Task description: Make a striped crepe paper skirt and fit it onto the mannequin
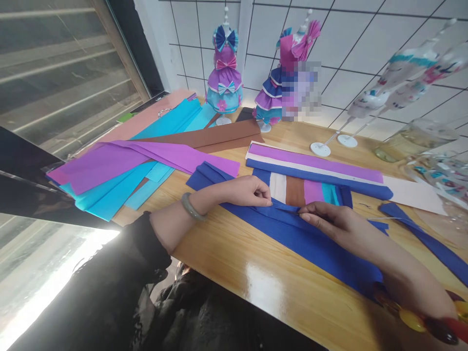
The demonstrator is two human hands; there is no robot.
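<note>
Left hand (252, 191): one, with a pale green bangle (193, 206) at its wrist; fingertips drawn together in a pinch at the upper edge of the dark blue cloth (314, 243) — what lay between them, I could not tell.

Right hand (327, 220): one, thumb and fingers closed on a thin dark tool (287, 210), which pointed toward the left hand over the cloth; beaded bracelet (417, 319) at the wrist, its beads yellow, red and dark.

Dark blue cloth: one long piece, laid aslant on the wooden table (215, 248), beneath both hands.

Just behind it: a row of coloured bands (294, 190) — blue, white, brown, purple and turquoise, side by side. Beyond these, a folded stack (314, 163) of purple, white and blue, near a pale sheet (419, 195).

To the right: a narrow blue strip (426, 241), apart from the large cloth.

To the left: purple fabric (106, 163), turquoise fabric (106, 195) and a brown length (226, 136), overlapping.

At the back: two miniature dress forms (224, 73) in ruffled, bowed outfits, upright; farther right, white stands (320, 148) with decorated pieces, and a glass vessel (398, 141) holding yellowish liquid.
</note>
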